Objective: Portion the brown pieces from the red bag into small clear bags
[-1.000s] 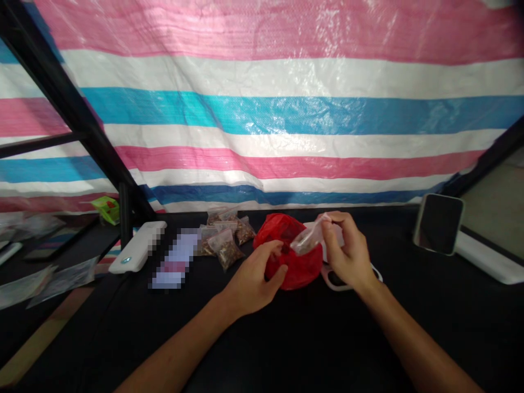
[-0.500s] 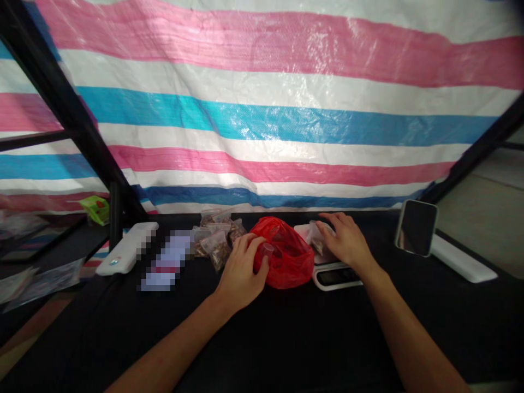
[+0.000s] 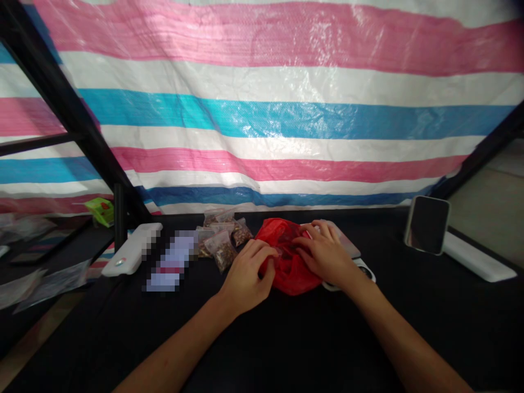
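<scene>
Bag (image 3: pixel 291 278): red plastic, crumpled, on the black tabletop (image 3: pixel 266 349) just below the centre of the frame, between the two hands
Left hand (image 3: pixel 248 278): at the left side of the bag, fingers curled, thumb and fingertips a narrow way apart; whether they pinch the plastic cannot be told
Right hand (image 3: pixel 327 255): over the right side of the bag, fingers bent and slightly spread, fingertips at the red folds; any grip is hidden
Device (image 3: pixel 347 240): white and flat, right of centre, partly covered by the right hand
Sachets (image 3: pixel 223 251): small clear ones with brown contents, clustered left of the bag, near the left hand
Blurred screen (image 3: pixel 174 262): pixelated, left of the sachets, with a white case (image 3: pixel 130 254) beside it
Right of the frame: dark-faced device (image 3: pixel 428 225) propped up, white bar (image 3: pixel 478 256) beside it
Background: striped sheet (image 3: pixel 266 114) in pink, white and blue across the upper frame
</scene>
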Available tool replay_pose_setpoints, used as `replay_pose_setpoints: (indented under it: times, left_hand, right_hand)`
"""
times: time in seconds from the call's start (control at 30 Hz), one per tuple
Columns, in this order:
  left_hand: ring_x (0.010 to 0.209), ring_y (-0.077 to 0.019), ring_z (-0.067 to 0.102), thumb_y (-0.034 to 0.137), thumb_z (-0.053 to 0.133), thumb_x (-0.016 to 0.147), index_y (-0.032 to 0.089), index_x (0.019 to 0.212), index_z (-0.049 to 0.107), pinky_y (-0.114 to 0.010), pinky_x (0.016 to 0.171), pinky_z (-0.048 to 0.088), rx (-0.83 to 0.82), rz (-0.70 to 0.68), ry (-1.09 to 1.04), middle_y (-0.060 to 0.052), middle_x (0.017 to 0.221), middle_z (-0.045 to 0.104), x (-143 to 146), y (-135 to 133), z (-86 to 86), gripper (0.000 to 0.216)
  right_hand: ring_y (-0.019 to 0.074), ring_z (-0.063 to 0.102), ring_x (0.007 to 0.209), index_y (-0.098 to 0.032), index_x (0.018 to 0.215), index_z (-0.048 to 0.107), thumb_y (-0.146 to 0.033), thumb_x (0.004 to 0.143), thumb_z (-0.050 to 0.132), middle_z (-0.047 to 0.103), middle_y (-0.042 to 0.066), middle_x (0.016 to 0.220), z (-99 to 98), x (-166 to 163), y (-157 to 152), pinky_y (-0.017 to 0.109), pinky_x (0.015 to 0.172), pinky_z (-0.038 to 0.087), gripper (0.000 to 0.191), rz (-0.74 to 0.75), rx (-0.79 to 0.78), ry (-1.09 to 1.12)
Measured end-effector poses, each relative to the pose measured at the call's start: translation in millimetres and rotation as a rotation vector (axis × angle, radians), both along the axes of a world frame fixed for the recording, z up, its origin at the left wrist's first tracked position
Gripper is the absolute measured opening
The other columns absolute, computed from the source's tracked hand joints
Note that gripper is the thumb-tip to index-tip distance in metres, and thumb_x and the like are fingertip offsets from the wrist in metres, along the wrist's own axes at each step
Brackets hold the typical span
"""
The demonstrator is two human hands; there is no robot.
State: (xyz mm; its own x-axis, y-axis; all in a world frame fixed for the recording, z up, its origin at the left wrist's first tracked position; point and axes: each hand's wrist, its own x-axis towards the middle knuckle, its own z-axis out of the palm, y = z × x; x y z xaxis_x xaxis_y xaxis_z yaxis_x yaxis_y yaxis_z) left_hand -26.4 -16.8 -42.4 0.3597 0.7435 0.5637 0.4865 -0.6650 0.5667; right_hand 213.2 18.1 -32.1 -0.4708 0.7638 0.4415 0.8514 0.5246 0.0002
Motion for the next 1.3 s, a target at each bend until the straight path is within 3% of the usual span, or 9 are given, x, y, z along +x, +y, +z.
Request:
replay_pose_setpoints:
  times: [0.43, 0.57, 0.67, 0.77, 0.87, 1.0, 1.1, 1.3]
  left_hand:
    - [0.096, -0.0214, 0.062, 0.011, 0.049, 0.097, 0.023, 0.099, 0.066, -0.039, 0.087, 0.052, 0.062, -0.046, -0.049, -0.007, 0.098, 0.067, -4.2, 0.9, 0.0, 0.021]
    - [0.095, -0.0215, 0.062, 0.012, 0.049, 0.098, 0.024, 0.101, 0.064, -0.039, 0.087, 0.052, 0.041, -0.019, -0.061, -0.006, 0.098, 0.068, -4.5, 1.3, -0.6, 0.020]
    - [0.095, -0.0214, 0.062, 0.012, 0.048, 0.098, 0.024, 0.102, 0.063, -0.038, 0.088, 0.050, 0.019, 0.003, -0.069, -0.005, 0.097, 0.067, -4.6, 1.2, -0.2, 0.020]
    - [0.094, -0.0207, 0.061, 0.011, 0.049, 0.097, 0.023, 0.103, 0.062, -0.037, 0.088, 0.050, 0.027, 0.004, -0.084, -0.005, 0.097, 0.067, -6.4, 2.3, 0.2, 0.019]
    - [0.094, -0.0193, 0.062, 0.010, 0.050, 0.096, 0.023, 0.105, 0.062, -0.035, 0.089, 0.050, 0.035, 0.001, -0.098, -0.004, 0.098, 0.067, -8.0, 4.4, -0.9, 0.020]
    - [0.092, -0.0181, 0.062, 0.010, 0.049, 0.096, 0.023, 0.108, 0.062, -0.033, 0.088, 0.050, 0.005, 0.035, -0.112, -0.003, 0.097, 0.066, -7.8, 5.6, -5.2, 0.021]
    - [0.090, -0.0178, 0.063, 0.011, 0.051, 0.095, 0.023, 0.111, 0.060, -0.032, 0.086, 0.051, -0.009, 0.062, -0.130, -0.003, 0.095, 0.065, -7.6, 5.1, -8.3, 0.022]
    - [0.088, -0.0170, 0.064, 0.011, 0.053, 0.092, 0.022, 0.116, 0.057, -0.030, 0.082, 0.052, -0.018, 0.099, -0.138, -0.001, 0.094, 0.064, -10.7, 7.1, -9.6, 0.027]
  right_hand:
    - [0.0374, 0.048, 0.130, -0.023, 0.103, 0.078, -0.012, 0.094, 0.054, 0.067, 0.014, 0.129, -8.5, -17.3, -1.1, 0.059, 0.109, 0.039, 0.028, -0.063, 0.019, -0.152]
    - [0.0354, 0.048, 0.128, -0.025, 0.097, 0.078, -0.010, 0.092, 0.056, 0.069, 0.010, 0.122, -5.1, -16.5, -1.9, 0.057, 0.108, 0.038, 0.027, -0.021, 0.003, -0.112]
    - [0.0317, 0.050, 0.123, -0.029, 0.098, 0.076, -0.012, 0.094, 0.057, 0.071, 0.005, 0.119, 5.4, -8.2, -0.6, 0.052, 0.103, 0.039, 0.026, 0.022, 0.008, 0.039]
    - [0.0303, 0.055, 0.117, -0.029, 0.104, 0.076, -0.024, 0.100, 0.056, 0.074, 0.006, 0.116, 15.9, 15.8, 7.7, 0.049, 0.098, 0.040, 0.021, -0.088, 0.133, 0.238]
    - [0.0323, 0.061, 0.112, -0.023, 0.104, 0.078, -0.031, 0.099, 0.055, 0.076, 0.009, 0.112, 15.8, 51.3, 22.5, 0.049, 0.098, 0.042, 0.024, -0.320, 0.217, 0.385]
    - [0.0295, 0.070, 0.102, -0.022, 0.101, 0.080, -0.029, 0.093, 0.054, 0.080, 0.009, 0.108, 0.7, 87.7, 40.1, 0.044, 0.095, 0.050, 0.028, -0.456, -0.017, 0.562]
    - [0.0259, 0.074, 0.096, -0.023, 0.100, 0.081, -0.031, 0.090, 0.055, 0.082, 0.006, 0.101, -9.1, 95.4, 45.4, 0.038, 0.088, 0.054, 0.029, -0.436, -0.118, 0.598]
    - [0.0250, 0.075, 0.094, -0.025, 0.095, 0.081, -0.029, 0.084, 0.057, 0.082, 0.003, 0.098, -11.3, 93.1, 46.8, 0.035, 0.087, 0.054, 0.026, -0.384, -0.206, 0.624]
